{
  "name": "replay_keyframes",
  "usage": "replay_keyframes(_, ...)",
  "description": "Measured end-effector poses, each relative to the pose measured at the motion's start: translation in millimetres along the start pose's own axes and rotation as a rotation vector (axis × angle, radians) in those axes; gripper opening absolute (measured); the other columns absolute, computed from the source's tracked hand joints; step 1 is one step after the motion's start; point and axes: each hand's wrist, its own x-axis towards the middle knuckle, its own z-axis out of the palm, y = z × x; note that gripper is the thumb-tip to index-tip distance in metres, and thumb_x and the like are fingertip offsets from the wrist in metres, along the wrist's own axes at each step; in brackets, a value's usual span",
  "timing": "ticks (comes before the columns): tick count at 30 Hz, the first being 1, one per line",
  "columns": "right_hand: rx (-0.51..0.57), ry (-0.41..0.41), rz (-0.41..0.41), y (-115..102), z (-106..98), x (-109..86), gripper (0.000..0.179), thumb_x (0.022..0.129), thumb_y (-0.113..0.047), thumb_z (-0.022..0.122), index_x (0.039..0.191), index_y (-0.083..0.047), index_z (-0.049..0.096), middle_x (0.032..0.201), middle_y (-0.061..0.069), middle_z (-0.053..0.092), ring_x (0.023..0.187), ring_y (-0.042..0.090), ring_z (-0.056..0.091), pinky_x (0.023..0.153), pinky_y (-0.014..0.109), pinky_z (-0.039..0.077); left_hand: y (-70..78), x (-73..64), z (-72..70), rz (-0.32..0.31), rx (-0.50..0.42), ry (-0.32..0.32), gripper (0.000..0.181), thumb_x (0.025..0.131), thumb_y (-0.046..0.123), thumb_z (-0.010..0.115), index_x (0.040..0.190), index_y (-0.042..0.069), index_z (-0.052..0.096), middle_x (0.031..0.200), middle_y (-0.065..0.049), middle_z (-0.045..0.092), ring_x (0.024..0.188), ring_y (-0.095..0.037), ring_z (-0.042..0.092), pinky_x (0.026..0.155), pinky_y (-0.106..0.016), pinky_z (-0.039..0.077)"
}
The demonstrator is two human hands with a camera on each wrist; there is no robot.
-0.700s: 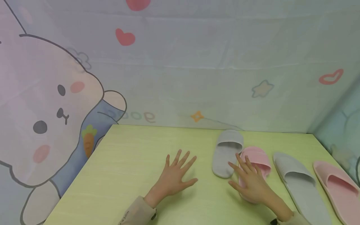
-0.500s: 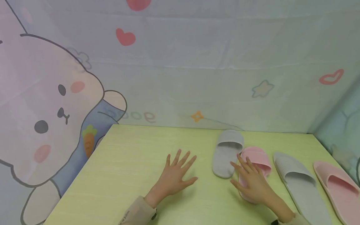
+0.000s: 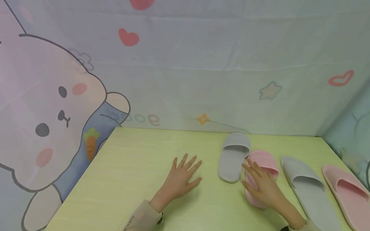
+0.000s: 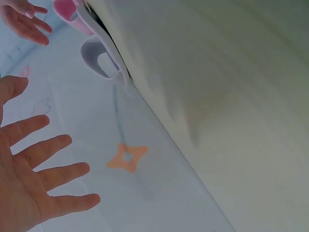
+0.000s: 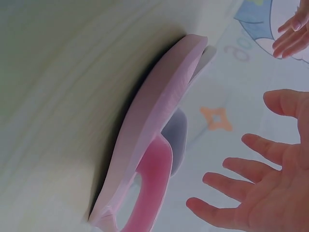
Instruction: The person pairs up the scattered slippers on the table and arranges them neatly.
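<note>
My left hand [image 3: 178, 180] hovers over the table with its fingers spread, holding nothing; the left wrist view shows the same bare palm [image 4: 24, 183]. Above a small pink slipper [image 3: 252, 201] is my right hand [image 3: 264, 186], fingers extended, overlapping it in the head view. In the right wrist view that pink slipper [image 5: 145, 116] lies on the table, apart from the fingers. Just left of it, toward the back, a small grey slipper [image 3: 229, 165] lies with its toe at the table's far edge.
Farther right lie a larger grey slipper [image 3: 313, 195] and a larger pink slipper [image 3: 351, 199], toes pointing back. The yellow-green table [image 3: 124, 179] ends at a printed cloth backdrop [image 3: 185, 80] with a cartoon animal on the left.
My right hand has shifted slightly to the right over the small pink slipper, its fingers closer together. The left hand has barely moved. The slippers lie as before.
</note>
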Motion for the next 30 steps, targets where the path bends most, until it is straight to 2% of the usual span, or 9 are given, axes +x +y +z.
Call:
replay_keyframes(9, 0.022, 0.076, -0.039, 7, -3, -0.2, 0.058, 0.069, -0.01, 0.069, 0.123, -0.001, 0.049, 0.126, 0.03, 0.046, 0.108, 0.05, 0.048, 0.078, 0.058, 0.045, 1.2, 2.7, -0.8, 0.008, -0.006, 0.063, 0.048, 0.088, 0.041, 0.048, 0.132, 0.022, 0.044, 0.138, -0.005, 0.043, 0.127, -0.032, 0.038, 0.098, -0.055, 0.033)
replay_keyframes(17, 0.036, 0.076, -0.006, 10, -5, -1.5, 0.056, 0.07, -0.008, 0.069, 0.121, 0.001, 0.05, 0.124, 0.029, 0.047, 0.108, 0.049, 0.048, 0.08, 0.059, 0.044, 3.0, 6.1, -1.1, 0.045, -0.011, 0.127, 0.042, 0.087, 0.035, 0.053, 0.126, 0.019, 0.051, 0.133, -0.006, 0.048, 0.123, -0.033, 0.043, 0.095, -0.052, 0.039)
replay_keyframes(30, 0.023, 0.137, -0.013, 17, -7, -5.3, 0.055, 0.067, -0.007, 0.071, 0.117, 0.002, 0.053, 0.116, 0.029, 0.053, 0.097, 0.047, 0.053, 0.08, 0.059, 0.041, 7.7, 15.6, -0.5, 0.103, -0.029, 0.163, 0.035, 0.088, 0.03, 0.052, 0.121, 0.018, 0.055, 0.125, -0.003, 0.055, 0.121, -0.027, 0.046, 0.092, -0.044, 0.043)
